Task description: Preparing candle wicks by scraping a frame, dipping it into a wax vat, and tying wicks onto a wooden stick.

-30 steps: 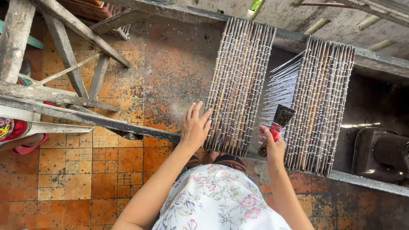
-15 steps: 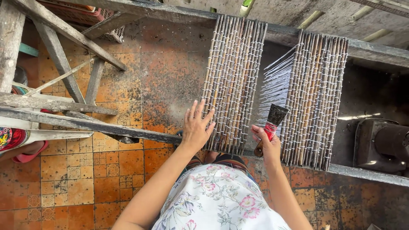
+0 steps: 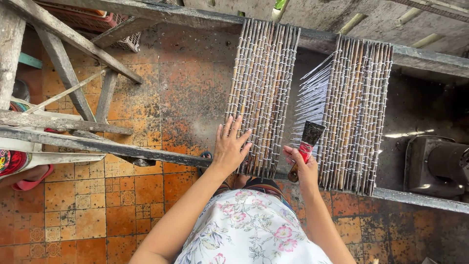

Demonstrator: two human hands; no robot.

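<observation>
L hand (image 3: 230,146) has slid further onto left mat of thread-bound dark sticks (image 3: 261,93), fingers spread flat; R hand (image 3: 302,165), right of mat, unchanged, grips red-handled black brush (image 3: 308,142).

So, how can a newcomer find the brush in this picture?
Find the two slatted stick panels lying across the frame. White threads span the gap between them. The brush, held by the right hand, has dark bristles and a red band.
</observation>
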